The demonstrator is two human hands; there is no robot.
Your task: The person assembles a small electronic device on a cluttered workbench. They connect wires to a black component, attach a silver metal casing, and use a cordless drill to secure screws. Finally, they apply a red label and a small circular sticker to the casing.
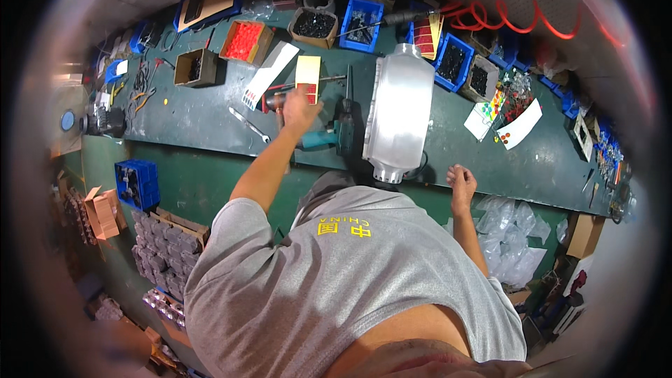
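My left hand point(300, 113) reaches over the bench to the lower end of a yellow sheet with red labels point(309, 68). Its fingers bend down at the labels with the thumb apart; whether they grip the sheet is hard to see. Beneath and beside this hand lies a teal power drill point(337, 133), partly covered by it. My right hand point(462, 187) hovers at the bench's front edge, fingers loosely bent and apart, no object visible in them. Between the hands a silver metal housing point(399, 108) lies lengthwise, its narrow neck toward me.
A wrench point(249, 125) and a white sheet point(271, 75) lie left of the drill. Boxes of red parts point(243, 41) and black screws point(314, 24), plus blue bins point(362, 25), line the back. A coiled red hose point(514, 26) hangs at the back right. Plastic bags point(509, 238) sit below.
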